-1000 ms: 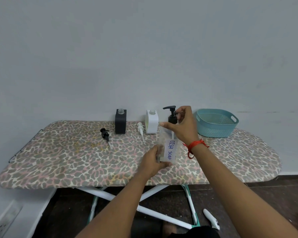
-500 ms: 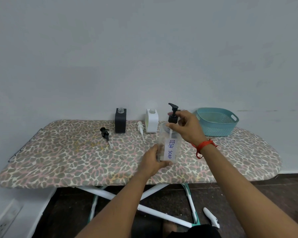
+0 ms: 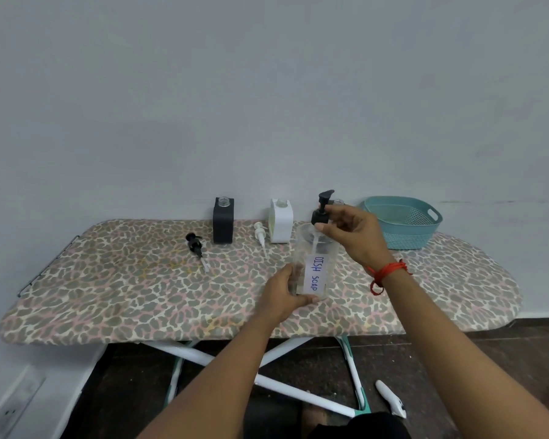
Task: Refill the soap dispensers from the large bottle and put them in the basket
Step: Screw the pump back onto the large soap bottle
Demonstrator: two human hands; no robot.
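Dish-soap bottle (image 3: 314,267), centre frame: left hand (image 3: 286,289) grips base, right hand (image 3: 355,236) pinches raised black pump (image 3: 320,213). Risk: tube snags neck, bottle tips, soap hits surface (image 3: 140,296).

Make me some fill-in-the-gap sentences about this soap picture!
The left hand holds the clear bottle, whose label reads DISH ____.
The pump in the right hand is coloured ____.
The basket stands to the ____ of the white dispenser.
Missing words: SOAP, black, right.
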